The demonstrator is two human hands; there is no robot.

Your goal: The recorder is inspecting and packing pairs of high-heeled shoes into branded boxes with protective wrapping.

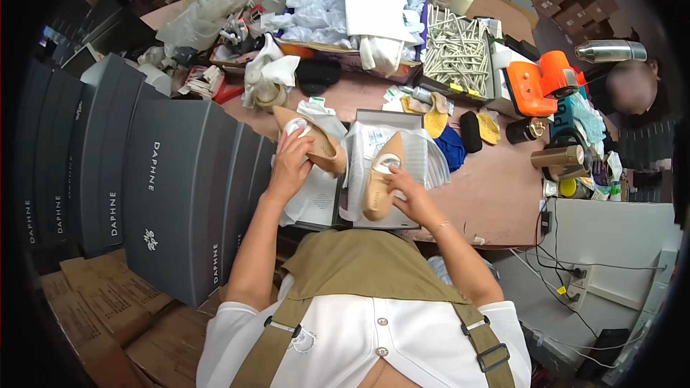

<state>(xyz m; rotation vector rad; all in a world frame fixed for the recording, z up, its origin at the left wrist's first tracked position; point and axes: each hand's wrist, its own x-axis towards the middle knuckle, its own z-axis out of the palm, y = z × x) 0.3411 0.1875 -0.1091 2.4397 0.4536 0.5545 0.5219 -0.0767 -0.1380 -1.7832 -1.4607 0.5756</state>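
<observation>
My left hand [290, 164] is closed round a tan pointed-toe shoe [326, 148], held tilted over the left side of the open shoebox. White stuffing shows in its toe, beside my fingers. The matching tan shoe [376, 197] is over the box with its toe pointing away from me. My right hand [411, 197] grips that shoe's side, fingers at the opening near the white stuffing [388, 161]. Beneath lies the dark grey shoebox [389, 116], lined with white tissue paper [430, 154]. A small printed packet [374, 138] rests on the tissue.
Stacked grey shoeboxes [172, 194] rise close on my left, above brown cartons [108, 294]. Behind the box are a carton of white plastic sticks [454, 54] and bagged white goods [309, 7]. Cloths [451, 147], an orange device [533, 86] and a bronze flask [558, 157] stand rightward.
</observation>
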